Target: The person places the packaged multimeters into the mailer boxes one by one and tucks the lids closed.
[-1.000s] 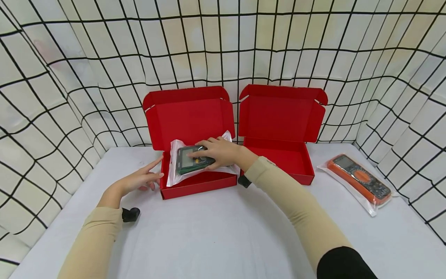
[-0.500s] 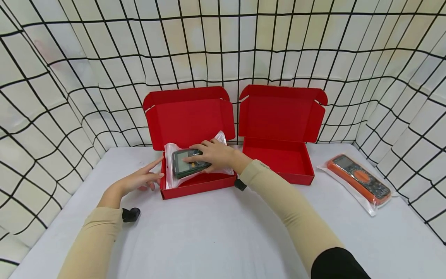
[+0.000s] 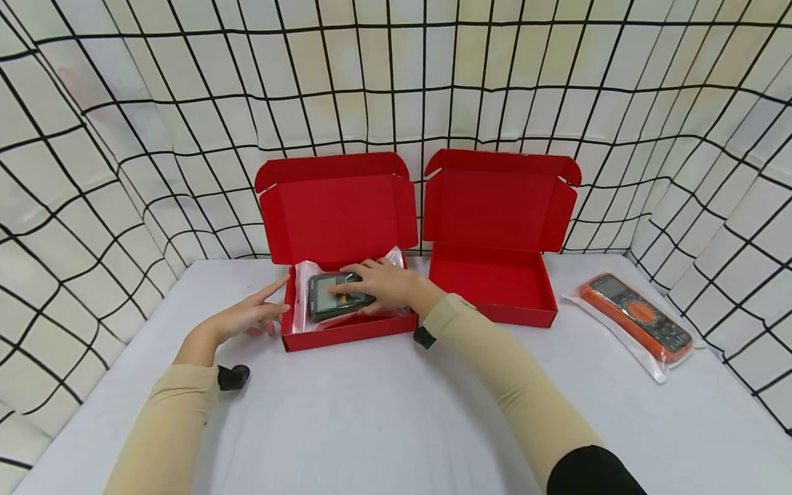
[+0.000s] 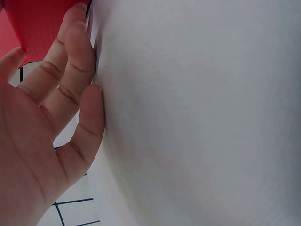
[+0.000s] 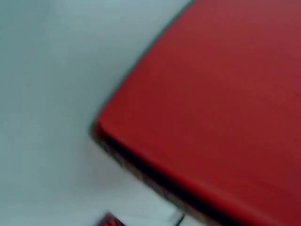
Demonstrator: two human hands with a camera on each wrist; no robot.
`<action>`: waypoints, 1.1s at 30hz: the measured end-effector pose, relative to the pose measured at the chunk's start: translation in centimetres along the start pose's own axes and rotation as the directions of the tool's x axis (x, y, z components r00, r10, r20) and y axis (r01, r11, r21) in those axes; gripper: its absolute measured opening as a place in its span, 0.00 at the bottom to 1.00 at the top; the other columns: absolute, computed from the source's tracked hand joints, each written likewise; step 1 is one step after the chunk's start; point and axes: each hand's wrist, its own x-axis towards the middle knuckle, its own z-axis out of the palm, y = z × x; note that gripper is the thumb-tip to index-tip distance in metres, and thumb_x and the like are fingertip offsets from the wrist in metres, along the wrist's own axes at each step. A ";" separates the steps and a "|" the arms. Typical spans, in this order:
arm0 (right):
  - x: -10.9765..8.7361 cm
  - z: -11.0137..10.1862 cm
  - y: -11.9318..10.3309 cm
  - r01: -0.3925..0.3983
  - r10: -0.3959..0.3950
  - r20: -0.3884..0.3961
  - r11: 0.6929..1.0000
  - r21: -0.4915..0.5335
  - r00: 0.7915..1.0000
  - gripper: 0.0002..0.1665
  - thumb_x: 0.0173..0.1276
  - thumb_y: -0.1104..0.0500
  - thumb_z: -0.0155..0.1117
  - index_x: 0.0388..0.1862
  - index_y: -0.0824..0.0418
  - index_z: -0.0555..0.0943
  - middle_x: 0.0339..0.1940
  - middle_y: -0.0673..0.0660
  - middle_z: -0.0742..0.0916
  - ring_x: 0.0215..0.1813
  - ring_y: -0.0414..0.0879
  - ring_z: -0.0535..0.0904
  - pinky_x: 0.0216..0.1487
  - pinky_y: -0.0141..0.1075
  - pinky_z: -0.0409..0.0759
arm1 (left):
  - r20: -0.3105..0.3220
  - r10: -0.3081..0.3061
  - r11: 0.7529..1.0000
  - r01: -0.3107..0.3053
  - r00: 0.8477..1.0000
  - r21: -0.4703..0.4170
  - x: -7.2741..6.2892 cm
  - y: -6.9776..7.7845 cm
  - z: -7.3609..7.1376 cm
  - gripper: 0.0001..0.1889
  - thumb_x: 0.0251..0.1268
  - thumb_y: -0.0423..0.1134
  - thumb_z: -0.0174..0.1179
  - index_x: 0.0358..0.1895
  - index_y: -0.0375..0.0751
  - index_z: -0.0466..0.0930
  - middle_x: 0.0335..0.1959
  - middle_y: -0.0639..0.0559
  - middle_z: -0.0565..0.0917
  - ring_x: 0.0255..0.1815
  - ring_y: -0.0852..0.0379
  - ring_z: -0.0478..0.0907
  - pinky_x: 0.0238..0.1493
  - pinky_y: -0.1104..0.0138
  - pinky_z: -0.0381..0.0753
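My right hand [image 3: 386,285] holds a dark green digital multimeter [image 3: 324,300] from above, fingers over its right part. The meter lies screen up in a clear plastic bag [image 3: 301,295], down inside the left red box [image 3: 346,336]. That box's lid stands raised behind it. At the box's left wall my left hand [image 3: 244,318] rests its fingers, fairly straight, thumb near the front corner. In the left wrist view the left hand [image 4: 51,108] shows relaxed fingers beside the red cardboard [image 4: 40,26]. The right wrist view has only a blurred red box wall [image 5: 197,108]; the hand is hidden.
A second red box [image 3: 495,278] stands to the right, lid up, its red floor showing. Farther right an orange multimeter [image 3: 637,316] lies bagged on the white tabletop [image 3: 371,426]. White cloth with a black grid [image 3: 427,89] surrounds the table on three sides.
My right hand has brought the bagged multimeter left and down, from tilted above the rim to lying flatter inside the left box. My left hand stays at the box's side.
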 end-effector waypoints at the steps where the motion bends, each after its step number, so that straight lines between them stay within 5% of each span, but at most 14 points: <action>1: 0.0 0.2 0.0 -0.005 0.005 0.000 1.000 0.021 1.000 0.51 0.68 0.41 0.71 0.84 0.35 0.54 0.81 0.54 0.62 0.76 0.51 0.60 0.74 0.49 0.65 | -0.001 0.000 1.000 0.000 1.000 0.000 0.0 0.0 0.0 0.45 0.75 0.51 0.50 0.84 0.48 0.31 0.43 0.43 0.80 0.41 0.50 0.80 0.54 0.51 0.78; 33: 0.7 1.5 -0.4 -0.130 0.107 0.114 0.967 0.221 0.988 0.50 0.70 0.45 0.69 0.84 0.32 0.53 0.82 0.53 0.60 0.78 0.51 0.58 0.77 0.52 0.60 | 0.007 -0.020 0.999 0.021 1.000 -0.025 0.3 -0.2 -0.4 0.46 0.75 0.52 0.51 0.84 0.53 0.31 0.38 0.44 0.81 0.41 0.50 0.80 0.54 0.51 0.76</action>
